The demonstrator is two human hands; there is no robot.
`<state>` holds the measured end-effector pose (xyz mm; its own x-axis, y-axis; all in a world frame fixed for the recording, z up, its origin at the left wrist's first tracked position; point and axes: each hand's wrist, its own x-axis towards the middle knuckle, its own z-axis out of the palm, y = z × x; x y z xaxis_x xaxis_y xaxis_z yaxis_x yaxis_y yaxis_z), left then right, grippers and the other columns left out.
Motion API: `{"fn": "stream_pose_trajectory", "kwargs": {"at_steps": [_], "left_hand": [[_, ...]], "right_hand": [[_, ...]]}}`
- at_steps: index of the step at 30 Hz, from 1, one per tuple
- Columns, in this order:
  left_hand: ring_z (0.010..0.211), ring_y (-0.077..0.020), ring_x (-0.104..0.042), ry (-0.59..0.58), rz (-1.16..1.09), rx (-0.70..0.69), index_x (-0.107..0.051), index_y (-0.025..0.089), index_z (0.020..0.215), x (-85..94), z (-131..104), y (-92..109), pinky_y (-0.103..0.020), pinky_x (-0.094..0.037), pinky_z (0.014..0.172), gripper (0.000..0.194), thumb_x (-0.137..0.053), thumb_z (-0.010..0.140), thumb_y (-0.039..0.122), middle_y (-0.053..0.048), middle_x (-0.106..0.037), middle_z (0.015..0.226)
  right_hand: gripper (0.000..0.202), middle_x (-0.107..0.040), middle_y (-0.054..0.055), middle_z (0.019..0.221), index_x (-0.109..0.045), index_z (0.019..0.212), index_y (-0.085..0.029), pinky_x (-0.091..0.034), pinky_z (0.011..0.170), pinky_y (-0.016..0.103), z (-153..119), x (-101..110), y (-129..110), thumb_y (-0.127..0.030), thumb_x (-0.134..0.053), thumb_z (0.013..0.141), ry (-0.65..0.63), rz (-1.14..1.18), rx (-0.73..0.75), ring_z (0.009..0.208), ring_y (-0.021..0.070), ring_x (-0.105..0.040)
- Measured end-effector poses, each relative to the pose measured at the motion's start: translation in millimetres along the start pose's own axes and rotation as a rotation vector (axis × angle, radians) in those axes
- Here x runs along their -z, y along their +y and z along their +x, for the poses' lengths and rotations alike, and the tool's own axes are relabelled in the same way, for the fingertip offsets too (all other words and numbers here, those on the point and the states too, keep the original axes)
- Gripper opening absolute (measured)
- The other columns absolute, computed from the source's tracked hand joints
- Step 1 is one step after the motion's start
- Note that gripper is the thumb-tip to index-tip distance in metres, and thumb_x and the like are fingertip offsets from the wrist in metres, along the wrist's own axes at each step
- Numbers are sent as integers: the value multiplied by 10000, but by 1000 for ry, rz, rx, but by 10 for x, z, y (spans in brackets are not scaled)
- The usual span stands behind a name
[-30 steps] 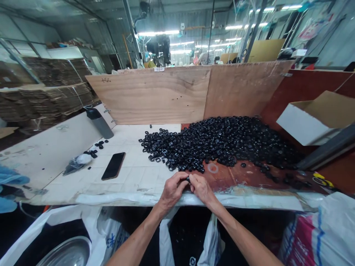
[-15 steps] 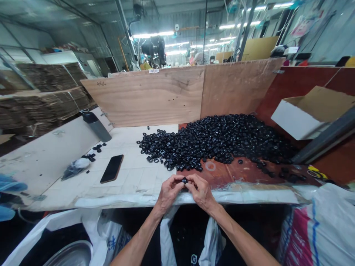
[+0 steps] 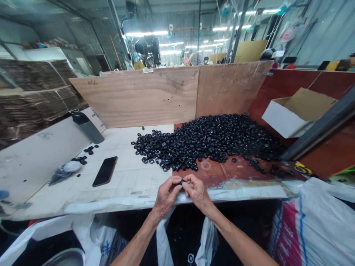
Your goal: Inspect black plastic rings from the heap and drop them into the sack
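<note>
Between my two hands, at the table's front edge, is a small black plastic ring-like part point(image 3: 181, 181). The fingertips of my left hand point(image 3: 167, 193) pinch it from the left. From the other side, the thumb and fingers of my right hand point(image 3: 196, 192) close on it and cover much of it. Its exact shape is too small to make out. Just beyond my hands spreads a large heap of similar black parts point(image 3: 210, 136), some of them plainly open rings.
A phone point(image 3: 105, 171) lies left of my hands, with a dark bottle point(image 3: 88, 128) and a plastic bag point(image 3: 64, 172) farther left. An open carton point(image 3: 288, 117) stands at right near a metal post. Wooden boards point(image 3: 138, 99) wall the back. A woven sack point(image 3: 318, 221) sits at lower right.
The whole view has shifted slightly, so the table things appear farther left. My hands stay together on the black part, and my right fingers now cover more of it.
</note>
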<state>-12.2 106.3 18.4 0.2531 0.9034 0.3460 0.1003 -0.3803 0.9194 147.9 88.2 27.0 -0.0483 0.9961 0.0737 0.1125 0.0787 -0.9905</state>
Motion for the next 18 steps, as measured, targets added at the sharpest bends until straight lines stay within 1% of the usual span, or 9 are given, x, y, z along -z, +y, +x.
{"fn": "stream_pose_trajectory", "kwargs": {"at_steps": [2, 4, 6, 7, 8, 11, 12, 14, 18], "left_hand": [[1013, -216, -662, -68, 93, -69, -677, 190, 993, 64, -81, 65, -368, -525, 922, 150, -584, 901, 263, -90, -689, 1083], [976, -213, -670, -224, 147, -85, -690, 205, 985, 176, -142, 175, -364, -527, 905, 147, -574, 900, 239, -87, -704, 1051], [905, -205, -678, -389, 166, -31, -701, 206, 934, 287, -133, 283, -338, -539, 860, 114, -610, 873, 240, -72, -719, 970], [872, -199, -677, -415, 178, 15, -697, 200, 903, 323, -94, 316, -319, -545, 825, 93, -634, 856, 250, -62, -717, 929], [843, -194, -673, -388, 200, 56, -687, 192, 873, 337, -31, 325, -300, -549, 783, 86, -651, 842, 264, -52, -709, 895], [751, -176, -647, -75, 365, 88, -652, 178, 882, 247, 243, 191, -273, -535, 664, 106, -602, 867, 270, -36, -659, 841], [747, -175, -642, -8, 440, 57, -651, 173, 912, 188, 341, 106, -286, -537, 680, 99, -607, 854, 239, -45, -653, 882], [816, -196, -650, 70, 596, -12, -649, 171, 1022, 70, 505, -79, -333, -539, 783, 197, -619, 828, 183, -70, -648, 984], [887, -212, -653, 70, 746, -81, -670, 188, 980, -52, 633, -309, -340, -515, 841, 204, -521, 865, 111, -68, -674, 945]], "right_hand": [[117, -522, -78, 476, -559, 890, -190, -393, 440, 197, -89, -4, 8, -303, -547, 860, -12, 40, -99, 408, 105, -486], [108, -524, -78, 451, -552, 835, -194, -378, 408, 196, -170, 26, 20, -302, -554, 845, -122, 5, -188, 371, 106, -474], [143, -524, -66, 452, -546, 761, -196, -356, 390, 200, -195, 90, 21, -311, -557, 844, -231, -92, -211, 363, 111, -479], [151, -541, -52, 487, -551, 750, -194, -369, 409, 208, -173, 130, 17, -312, -564, 844, -217, -167, -165, 396, 118, -504], [140, -571, -29, 554, -561, 763, -192, -401, 453, 222, -127, 171, 14, -305, -573, 844, -138, -260, -80, 461, 131, -542], [87, -624, 72, 890, -585, 907, -181, -475, 675, 298, 124, 277, 34, -220, -583, 830, 291, -570, 214, 744, 191, -606], [124, -609, 101, 982, -582, 948, -177, -474, 710, 317, 221, 301, 60, -193, -577, 825, 373, -645, 253, 798, 207, -602], [158, -586, 121, 1041, -575, 979, -174, -467, 703, 320, 390, 327, 143, -153, -564, 823, 401, -737, 266, 813, 217, -595], [125, -605, 89, 919, -566, 900, -182, -442, 680, 295, 507, 334, 319, -89, -508, 840, 293, -812, 301, 773, 205, -588]]}}
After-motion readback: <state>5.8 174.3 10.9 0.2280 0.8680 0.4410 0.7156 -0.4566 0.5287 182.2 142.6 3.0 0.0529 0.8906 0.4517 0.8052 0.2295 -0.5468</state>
